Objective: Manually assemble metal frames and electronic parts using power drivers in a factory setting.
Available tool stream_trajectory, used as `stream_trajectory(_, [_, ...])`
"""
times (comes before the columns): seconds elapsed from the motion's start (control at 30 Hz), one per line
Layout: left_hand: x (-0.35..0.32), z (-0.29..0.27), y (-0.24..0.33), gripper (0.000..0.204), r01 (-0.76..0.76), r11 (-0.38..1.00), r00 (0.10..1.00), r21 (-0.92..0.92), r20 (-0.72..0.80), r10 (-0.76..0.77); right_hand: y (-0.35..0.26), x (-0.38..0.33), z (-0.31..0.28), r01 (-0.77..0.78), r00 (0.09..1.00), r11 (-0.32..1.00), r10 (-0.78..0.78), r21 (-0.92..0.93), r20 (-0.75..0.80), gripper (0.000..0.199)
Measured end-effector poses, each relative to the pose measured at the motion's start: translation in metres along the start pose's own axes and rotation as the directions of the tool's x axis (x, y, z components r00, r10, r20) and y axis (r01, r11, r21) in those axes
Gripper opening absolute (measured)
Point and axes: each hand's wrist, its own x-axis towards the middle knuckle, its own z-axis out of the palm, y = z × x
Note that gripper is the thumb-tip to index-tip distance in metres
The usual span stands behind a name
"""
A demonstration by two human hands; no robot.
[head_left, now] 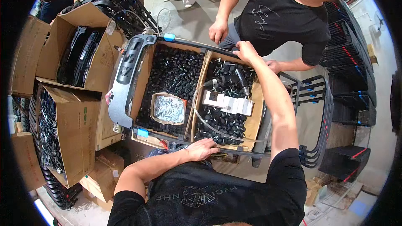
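At frame centre, two side-by-side cardboard boxes [206, 65] heaped with small black parts, framed by black bars; on the lower rim, left hand [202, 149] flat with fingers loosely spread; at the upper rim, right hand [246, 51] curled over the edge; bare floor beyond.
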Motion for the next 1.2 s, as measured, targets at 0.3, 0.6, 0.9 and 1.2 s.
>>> stream_trajectory(0.3, [0.003,-0.008,0.008,0.034,0.032,0.999,0.998,-0.044,-0.052,-0.034,-0.030,-0.008,-0.021,-0.131,0.991,0.962,0.130,-0.238,-0.018,0.050])
stream_trajectory(0.6, [0.001,-0.007,0.002,0.046,-0.023,0.999,0.999,0.024,-0.023,0.023,-0.040,-0.010,-0.022,-0.225,0.974,0.937,0.222,-0.266,-0.042,0.058])
stream_trajectory(0.9, [0.003,-0.007,0.000,0.048,-0.030,0.996,0.999,-0.088,-0.043,0.026,-0.028,0.000,-0.014,-0.134,0.989,0.966,0.143,-0.220,0.024,0.044])
stream_trajectory(1.2, [0.011,-0.032,0.026,0.050,0.089,0.995,0.996,-0.034,0.031,-0.088,-0.026,-0.013,-0.017,-0.018,0.997,0.970,-0.001,-0.242,-0.080,0.036])
